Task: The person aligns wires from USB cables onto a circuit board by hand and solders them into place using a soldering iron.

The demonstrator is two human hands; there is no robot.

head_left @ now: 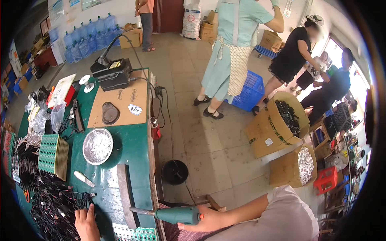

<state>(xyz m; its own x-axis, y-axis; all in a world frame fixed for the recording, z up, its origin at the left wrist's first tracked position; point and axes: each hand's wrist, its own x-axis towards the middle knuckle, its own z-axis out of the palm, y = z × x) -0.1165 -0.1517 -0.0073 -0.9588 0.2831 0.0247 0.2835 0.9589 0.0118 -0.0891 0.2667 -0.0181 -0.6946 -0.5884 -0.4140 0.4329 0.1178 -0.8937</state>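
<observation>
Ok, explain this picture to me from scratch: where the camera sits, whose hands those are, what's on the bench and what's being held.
The camera is worn on a person's head and looks down, so the two hands at the bottom edge are that person's own. Its wide lens bends straight edges near the rim.

The left hand rests on a tangle of black cables on the green workbench. The right hand grips the green handle of a tool, whose metal shaft reaches toward the bench.

Also on the bench: a metal bowl of small pale parts, a stack of green circuit boards, a brown board and a black soldering unit.

Beyond are other people, cardboard boxes of parts and a blue crate on the floor.
</observation>
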